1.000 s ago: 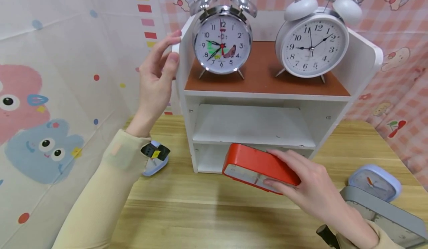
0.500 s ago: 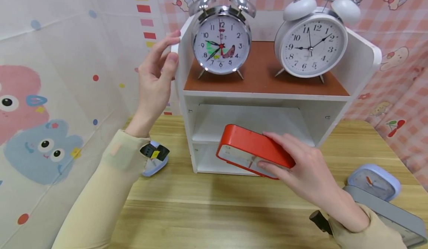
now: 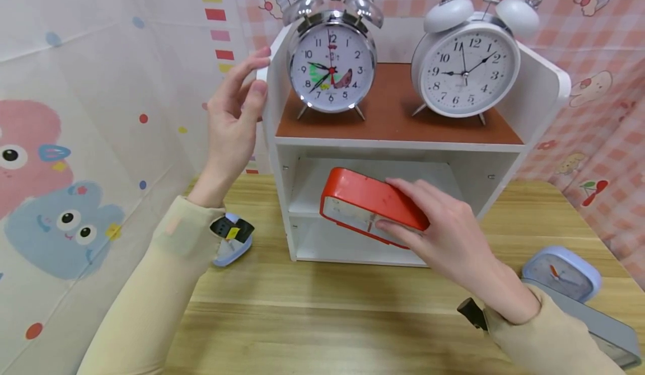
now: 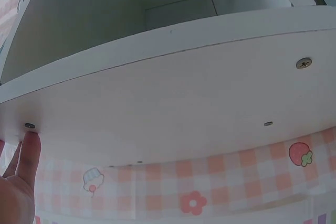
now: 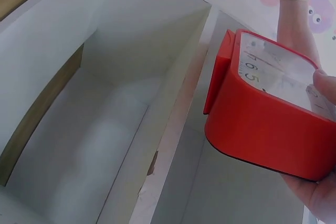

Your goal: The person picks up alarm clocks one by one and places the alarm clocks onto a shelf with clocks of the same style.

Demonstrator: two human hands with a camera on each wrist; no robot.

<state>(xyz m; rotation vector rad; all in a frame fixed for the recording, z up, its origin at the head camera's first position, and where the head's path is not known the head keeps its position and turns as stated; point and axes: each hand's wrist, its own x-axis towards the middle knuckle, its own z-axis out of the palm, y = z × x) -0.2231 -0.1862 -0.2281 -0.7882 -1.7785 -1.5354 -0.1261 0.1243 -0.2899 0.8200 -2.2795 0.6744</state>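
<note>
My right hand (image 3: 448, 229) holds a red alarm clock (image 3: 375, 193) near its right end, thumb on the dial side, fingers over the other side. The clock is tilted, dial turned downward, in front of the middle level of a white shelf unit (image 3: 398, 144). In the right wrist view, the red clock (image 5: 262, 124) is beside a shelf board's chipped front edge (image 5: 163, 150). My left hand (image 3: 232, 117) touches the unit's left side panel near the top. The left wrist view shows a fingertip of the left hand (image 4: 21, 182) against that panel's outer face (image 4: 157, 108).
On the brown top board stand a silver twin-bell clock (image 3: 332, 67) and a white twin-bell clock (image 3: 468, 73). A blue clock (image 3: 561, 274) and a grey clock (image 3: 589, 313), partly behind my right forearm, are at the table's right. Another blue clock (image 3: 234, 252) is behind my left wrist.
My right hand has carried the red clock up and slightly left, from low in front of the unit to the middle level. The left hand has stayed at the side panel.
</note>
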